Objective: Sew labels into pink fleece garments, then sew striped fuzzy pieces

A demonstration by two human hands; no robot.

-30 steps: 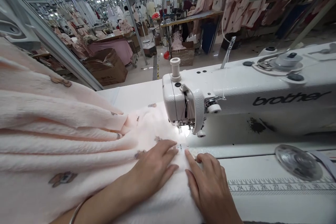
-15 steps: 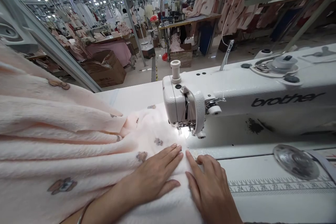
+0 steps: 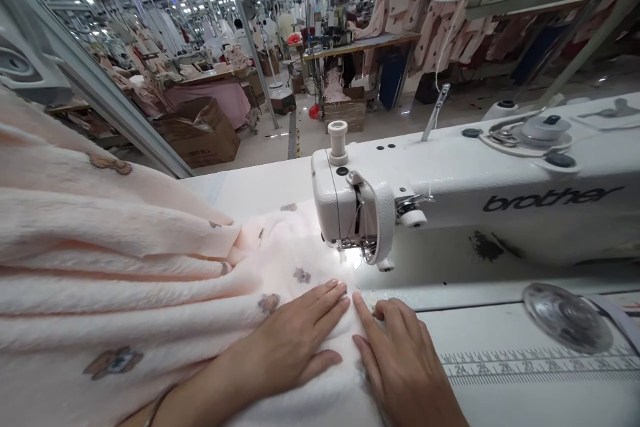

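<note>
Pale pink plush fabric [image 3: 190, 340] with small bear prints spreads over the left of the machine bed, and its right edge runs under the presser foot of a white sewing machine [image 3: 345, 207]. My left hand [image 3: 300, 327] lies flat on this fabric just in front of the needle area, fingers stretched and thumb apart. Beside it, my right hand [image 3: 400, 353] rests at the fabric's edge. Its index finger and thumb are extended on the cloth, while the other fingers curl over the bed. Lamp glare and the foot partly hide the needle.
A round translucent disc [image 3: 567, 318] lies on the right of the table, above a printed ruler scale [image 3: 530, 368]. A metal post [image 3: 115, 80] slants up at the left. Beyond the table stand a cardboard box [image 3: 200, 133], other workstations and hanging pink garments [image 3: 445, 20].
The camera view has shifted slightly, so the machine and hands sit a little lower in the picture. Both hands keep nearly the same pose on the fabric.
</note>
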